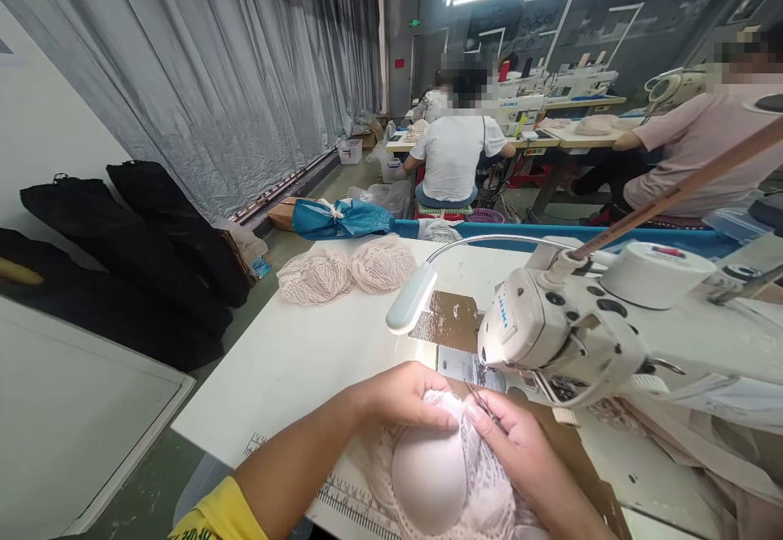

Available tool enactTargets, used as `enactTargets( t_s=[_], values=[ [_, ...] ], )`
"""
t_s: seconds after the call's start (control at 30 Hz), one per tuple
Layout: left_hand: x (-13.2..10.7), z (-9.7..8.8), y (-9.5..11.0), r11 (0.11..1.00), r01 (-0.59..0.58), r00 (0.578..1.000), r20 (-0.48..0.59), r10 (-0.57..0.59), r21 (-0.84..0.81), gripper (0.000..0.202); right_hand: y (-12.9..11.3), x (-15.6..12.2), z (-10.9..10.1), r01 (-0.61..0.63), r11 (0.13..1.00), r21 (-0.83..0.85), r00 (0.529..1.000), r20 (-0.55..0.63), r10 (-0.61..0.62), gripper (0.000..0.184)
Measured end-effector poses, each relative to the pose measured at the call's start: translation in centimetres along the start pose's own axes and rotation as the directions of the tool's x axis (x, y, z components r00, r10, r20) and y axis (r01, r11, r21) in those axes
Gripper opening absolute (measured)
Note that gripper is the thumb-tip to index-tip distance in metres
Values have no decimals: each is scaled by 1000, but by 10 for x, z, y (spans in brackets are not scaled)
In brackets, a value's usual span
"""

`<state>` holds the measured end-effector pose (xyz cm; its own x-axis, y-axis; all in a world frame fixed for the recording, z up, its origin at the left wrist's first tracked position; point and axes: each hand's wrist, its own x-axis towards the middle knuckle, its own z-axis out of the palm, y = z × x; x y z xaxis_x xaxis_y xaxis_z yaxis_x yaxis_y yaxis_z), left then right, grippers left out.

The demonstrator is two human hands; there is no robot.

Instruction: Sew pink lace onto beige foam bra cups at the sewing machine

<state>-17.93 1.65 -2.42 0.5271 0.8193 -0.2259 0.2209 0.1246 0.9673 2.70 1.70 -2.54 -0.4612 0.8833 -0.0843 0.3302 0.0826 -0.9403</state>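
Left hand (414,395) pinches the lace bra (428,479); right hand (512,434) pinches it too, holding a slim metal tool (480,400); sewing machine (519,320) beyond the right.

I watch through one head-worn camera, set above the near side of the desk (294,352) and facing forward and down past the sewing machine (519,324). It sits close to the left hand (409,397) and right hand (510,426), on the near side of the machine, and its wide view reaches the grey curtain (275,59) and the white-shirted person (453,157) beyond the machine
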Motion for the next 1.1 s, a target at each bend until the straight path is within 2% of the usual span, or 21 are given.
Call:
enactTargets(
  t_s=[0.17,0.3,0.4,0.5,0.6,0.7,0.8,1.0,1.1],
  values=[
    [3,3,-3,995,-4,1000,18,6,-97,37,0,-3,-8,-110,988,107,994,-12,112,37],
    [0,3,4,981,24,999,-43,-32,-190,37,9,-8,-16,-159,981,112,986,-34,164,49],
    [-2,6,9,967,61,993,-86,-84,-247,35,19,-8,-17,-130,990,54,988,-72,134,49],
    [-1,9,11,954,63,990,-104,-98,-292,34,23,-5,-16,-77,997,0,997,-5,77,45],
    [2,12,9,947,56,990,-109,-95,-318,38,15,-3,-13,-4,998,-69,996,89,11,38],
    [3,13,7,947,54,994,-76,-82,-317,39,2,-3,-10,42,998,-35,994,99,-38,33],
    [2,12,8,958,62,995,-55,-80,-281,42,-2,-4,-9,55,998,-11,995,84,-54,30],
    [0,10,8,968,75,995,-48,-89,-238,42,14,-2,-16,31,994,-102,993,117,-19,33],
    [2,12,3,976,73,996,-41,-83,-207,47,8,1,-13,27,995,-96,991,135,-14,33]
  ],
)
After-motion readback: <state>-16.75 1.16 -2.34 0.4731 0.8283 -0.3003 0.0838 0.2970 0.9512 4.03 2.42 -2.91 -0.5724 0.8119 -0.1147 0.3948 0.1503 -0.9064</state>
